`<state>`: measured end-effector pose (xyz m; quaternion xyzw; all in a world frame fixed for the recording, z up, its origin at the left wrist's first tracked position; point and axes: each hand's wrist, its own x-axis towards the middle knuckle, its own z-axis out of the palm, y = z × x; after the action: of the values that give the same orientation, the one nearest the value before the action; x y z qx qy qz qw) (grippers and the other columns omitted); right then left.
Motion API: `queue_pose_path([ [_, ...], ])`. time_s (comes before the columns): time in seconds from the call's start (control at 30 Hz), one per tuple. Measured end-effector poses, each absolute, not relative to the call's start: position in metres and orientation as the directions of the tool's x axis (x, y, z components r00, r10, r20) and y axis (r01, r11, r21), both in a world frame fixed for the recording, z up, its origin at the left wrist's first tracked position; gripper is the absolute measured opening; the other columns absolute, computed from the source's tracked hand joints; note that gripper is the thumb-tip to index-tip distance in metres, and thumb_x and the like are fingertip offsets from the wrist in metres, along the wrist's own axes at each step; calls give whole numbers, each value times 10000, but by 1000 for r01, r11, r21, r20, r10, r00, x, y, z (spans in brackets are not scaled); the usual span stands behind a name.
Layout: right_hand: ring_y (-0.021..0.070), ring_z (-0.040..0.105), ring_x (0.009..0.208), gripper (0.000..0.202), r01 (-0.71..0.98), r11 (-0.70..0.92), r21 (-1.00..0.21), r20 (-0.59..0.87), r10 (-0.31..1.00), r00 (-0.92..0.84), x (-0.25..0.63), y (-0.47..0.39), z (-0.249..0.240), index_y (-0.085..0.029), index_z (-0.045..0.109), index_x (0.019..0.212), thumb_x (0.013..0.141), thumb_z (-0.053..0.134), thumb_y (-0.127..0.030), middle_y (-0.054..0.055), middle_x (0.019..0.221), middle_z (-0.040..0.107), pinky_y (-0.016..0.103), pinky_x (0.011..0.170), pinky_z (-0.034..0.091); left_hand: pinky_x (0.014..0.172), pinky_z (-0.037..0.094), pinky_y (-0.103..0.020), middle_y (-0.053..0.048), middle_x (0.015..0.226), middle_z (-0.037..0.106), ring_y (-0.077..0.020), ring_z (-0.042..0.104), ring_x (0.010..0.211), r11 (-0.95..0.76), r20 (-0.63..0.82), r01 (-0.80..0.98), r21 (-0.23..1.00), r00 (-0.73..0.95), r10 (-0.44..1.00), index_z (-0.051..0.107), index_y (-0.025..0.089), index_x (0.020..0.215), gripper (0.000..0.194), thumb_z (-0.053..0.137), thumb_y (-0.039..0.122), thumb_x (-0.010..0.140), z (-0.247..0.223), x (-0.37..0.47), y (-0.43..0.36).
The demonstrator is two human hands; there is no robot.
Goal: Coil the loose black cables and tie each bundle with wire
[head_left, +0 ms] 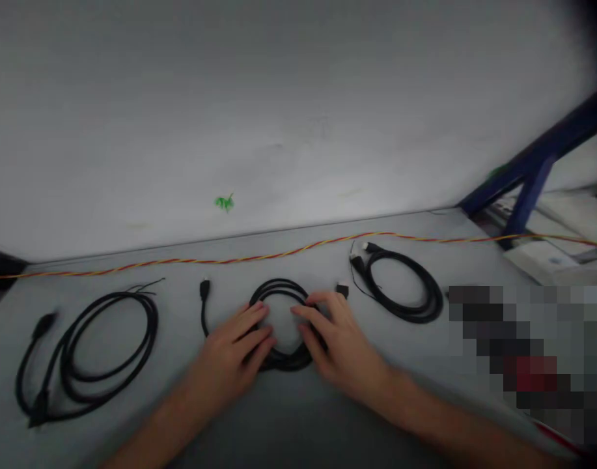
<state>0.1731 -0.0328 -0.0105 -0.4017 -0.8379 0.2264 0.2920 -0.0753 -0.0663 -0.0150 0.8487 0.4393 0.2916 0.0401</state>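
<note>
A coiled black cable (286, 365) lies on the grey table (259, 430) between my two hands. My left hand (242, 345) rests over the coil's left side, its fingers bent around the strands. On the right side, my right hand (334, 332) lies over the coil with its fingers curved inward. One connector (205, 287) of this cable points up beyond my left hand, and another (342, 289) shows just behind my right hand. The hidden undersides of the fingers leave the exact hold unclear.
Another coiled black cable (154, 319) lies at the left, and a third (425, 312) at the right. A twisted red and yellow wire (224, 262) crosses the table before the pale wall (278, 130). A blue metal frame (532, 166) stands at the right, near a blurred-out area.
</note>
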Motion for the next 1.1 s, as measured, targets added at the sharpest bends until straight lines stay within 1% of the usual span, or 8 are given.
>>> queue_pose_path([
  [0.13, 283, 598, 1096, 215, 595, 558, -579, 229, 812, -538, 179, -30, 0, -216, 680, 1203, 1022, 568, -189, 122, 1171, 600, 480, 979, 535, 1143, 552, -469, -116, 1268, 745, -254, 682, 1263, -612, 495, 729, 305, 428, 756, 728, 162, 1079, 121, 665, 209, 988, -18, -72, -66],
  [0.3, 232, 631, 1120, 347, 478, 579, -661, 14, 646, -763, 202, -20, 34, -269, 632, 1288, 955, 719, -218, 66, 1255, 616, 367, 991, 529, 1156, 536, -494, -120, 1315, 715, -268, 642, 1317, -590, 478, 749, 302, 416, 773, 695, 173, 1126, 143, 650, 202, 994, -17, -72, -67],
  [0.4, 194, 669, 1024, 150, 480, 539, -692, -54, 624, -779, 208, -19, 44, -264, 705, 1082, 967, 681, -171, 21, 1114, 676, 301, 907, 523, 1174, 519, -483, -124, 1340, 692, -259, 619, 1345, -564, 468, 758, 328, 389, 794, 658, 176, 1148, 159, 625, 164, 993, -17, -71, -69],
  [0.5, 169, 690, 940, 122, 454, 493, -742, -93, 596, -798, 204, -23, 42, -255, 724, 972, 975, 649, -158, -14, 972, 720, 268, 847, 503, 1163, 526, -477, -172, 1452, 606, -282, 553, 1416, -491, 396, 791, 366, 345, 851, 611, 157, 1143, 162, 555, 143, 992, -14, -68, -71],
  [0.6, 173, 690, 799, 125, 568, 390, -725, -95, 759, -644, 192, -29, 29, -224, 708, 968, 1020, 615, -289, 4, 887, 726, 270, 724, 496, 1153, 522, -526, -232, 1555, 484, -336, 463, 1485, -398, 318, 844, 359, 290, 903, 574, 135, 1170, 208, 509, 148, 973, -11, -65, -72],
  [0.73, 248, 703, 826, 315, 798, 274, -537, 46, 954, -297, 176, -34, 6, -165, 649, 1183, 1027, 597, -434, 99, 1000, 718, 338, 720, 519, 1194, 437, -624, -241, 1473, 552, -350, 506, 1438, -394, 345, 877, 275, 293, 892, 543, 133, 1230, 292, 516, 133, 940, -12, -63, -70],
  [0.87, 290, 694, 924, 287, 849, 321, -420, 47, 942, -333, 168, -33, -2, -157, 647, 1240, 1037, 575, -347, 139, 1078, 673, 393, 815, 540, 1189, 434, -625, -226, 1457, 583, -337, 525, 1417, -431, 360, 862, 268, 325, 874, 520, 135, 1293, 368, 507, 112, 926, -14, -65, -68],
  [1.1, 210, 643, 836, 164, 713, 362, -601, 33, 902, -430, 177, -20, -1, -174, 694, 1080, 1005, 549, -158, 81, 991, 626, 330, 797, 517, 1193, 442, -590, -186, 1561, 495, -325, 462, 1468, -454, 296, 799, 394, 357, 886, 500, 181, 1385, 453, 520, 138, 935, -8, -75, -69],
])
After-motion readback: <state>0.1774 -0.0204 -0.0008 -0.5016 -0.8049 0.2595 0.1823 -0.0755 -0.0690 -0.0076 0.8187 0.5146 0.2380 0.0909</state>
